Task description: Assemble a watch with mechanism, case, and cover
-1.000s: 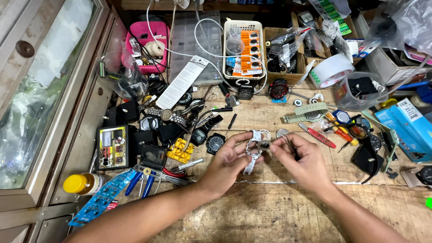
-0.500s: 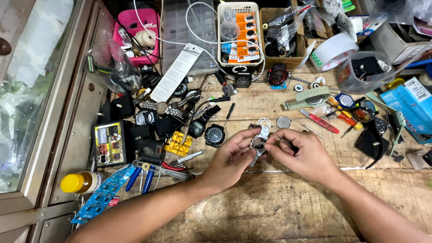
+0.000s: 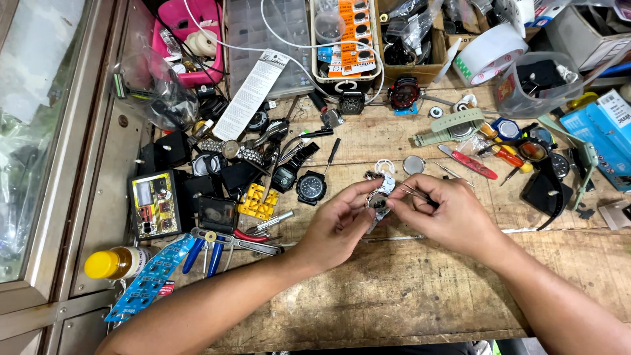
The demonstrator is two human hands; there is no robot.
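Orange-and-white card of button batteries (image 3: 347, 39) top centre, in a white basket. Blue cardboard box (image 3: 610, 128) far right. Yellow-faced tester with small screen (image 3: 152, 202) left.

Watch (image 3: 380, 200) between hands, tape roll (image 3: 490, 54) behind (right).

Silver metal-band watch (image 3: 379, 200), held face-down

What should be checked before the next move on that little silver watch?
1. Left hand grips the silver metal-band watch: ok.
2. Right hand holds the tweezers, tips at the watch: ok.
3. Watch back open: cannot tell.
4. Loose round parts lie apart from the hands: ok.
5. Wooden workbench bare beneath the watch: ok.
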